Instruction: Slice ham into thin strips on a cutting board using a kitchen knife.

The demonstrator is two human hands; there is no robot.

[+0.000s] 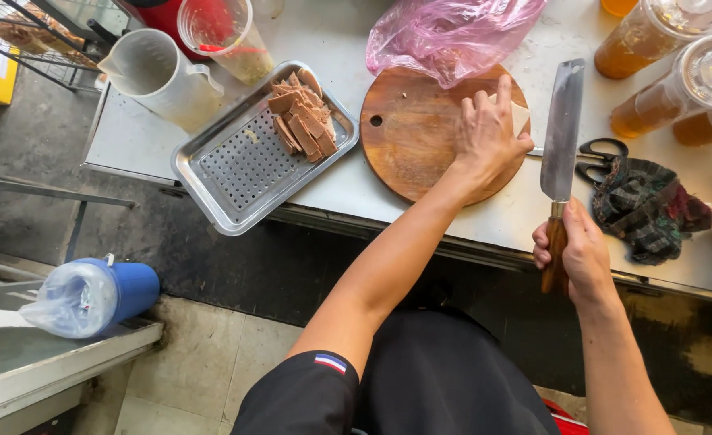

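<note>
1. Nearest the camera, your right hand [583,246] hangs just off the near edge of the metal worktop [348,185], fingers clenched round the wooden handle of a broad cleaver [562,137]. The blade points away from you, lifted, alongside the right rim of the round wooden chopping board [408,129].
2. Your left hand [489,133] lies on the right part of the board, fingers curled down and pressing on a pale wedge of food [519,117]. Only one corner of it shows past your fingers; whether it is already partly cut cannot be told.
3. As I judge it, a good share of the slicing is done: a heap of brown slices [301,121] sits in the far corner of the perforated steel tray [235,173], left of the board, with most of the tray bare.
4. What seems left is the piece under your fingers, and perhaps whatever is in the pink plastic bag [453,32] touching the board's far rim.
5. Further out: black scissors [602,157] and a dark checked cloth [650,205] to the right, and a white jug [155,72] near the far-left corner.
</note>
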